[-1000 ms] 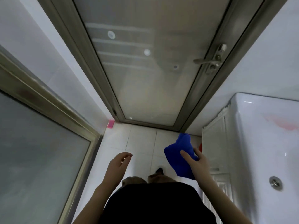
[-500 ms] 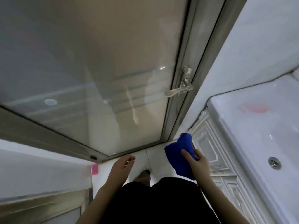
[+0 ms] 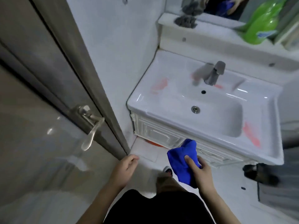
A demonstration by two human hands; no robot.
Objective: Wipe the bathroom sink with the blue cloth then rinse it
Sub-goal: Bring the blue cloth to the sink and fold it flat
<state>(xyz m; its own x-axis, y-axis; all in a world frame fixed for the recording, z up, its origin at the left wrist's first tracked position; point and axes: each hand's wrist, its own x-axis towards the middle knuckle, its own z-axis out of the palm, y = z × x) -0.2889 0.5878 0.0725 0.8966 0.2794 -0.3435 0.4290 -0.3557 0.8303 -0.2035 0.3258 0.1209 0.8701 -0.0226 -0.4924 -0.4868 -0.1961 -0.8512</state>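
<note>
The right hand point(image 3: 202, 172) grasps the bunched blue cloth point(image 3: 182, 160) in front of the white sink point(image 3: 161, 102), below its front rim, while the left hand point(image 3: 125, 167) hangs loosely curled and holds nothing.

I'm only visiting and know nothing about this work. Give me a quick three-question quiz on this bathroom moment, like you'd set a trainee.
1. Multiple choice: which hand grips the blue cloth? A. left B. right C. both
2. True or false: the cloth is already lying in the sink.
3. Fill in: the smears on the sink's rim are ____ in colour.

Key
1. B: the right hand holds it, in front of the cabinet and below the basin.
2. False: it has not reached the sink.
3. Reddish.
</note>
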